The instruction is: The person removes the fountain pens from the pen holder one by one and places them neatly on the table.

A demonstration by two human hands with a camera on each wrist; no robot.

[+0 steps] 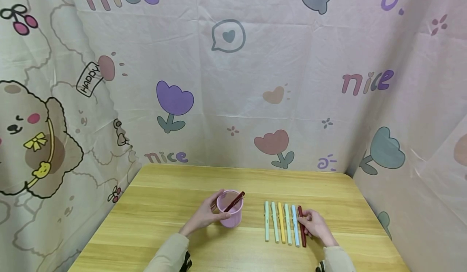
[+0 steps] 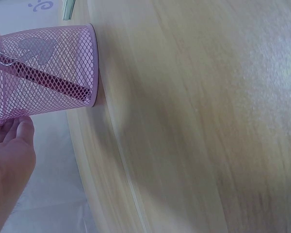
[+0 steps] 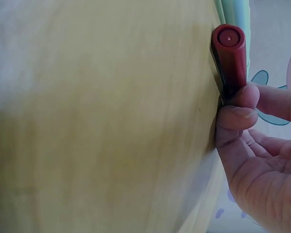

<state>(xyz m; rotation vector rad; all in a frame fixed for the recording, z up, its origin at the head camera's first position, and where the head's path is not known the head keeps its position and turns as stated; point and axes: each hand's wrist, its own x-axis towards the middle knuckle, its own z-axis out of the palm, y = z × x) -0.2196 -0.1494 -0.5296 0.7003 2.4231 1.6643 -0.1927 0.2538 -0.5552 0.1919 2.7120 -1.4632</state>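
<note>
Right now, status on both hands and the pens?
Left hand steadies the pink mesh cup, one dark red pen inside. Right hand pinches the dark red pen in the row. Five pastel pens beside it. Path clear.

My left hand and right hand bare, no rings or gloves. Loose beige sleeves reach both wrists. Dark strap with white marks under each cuff.
</note>
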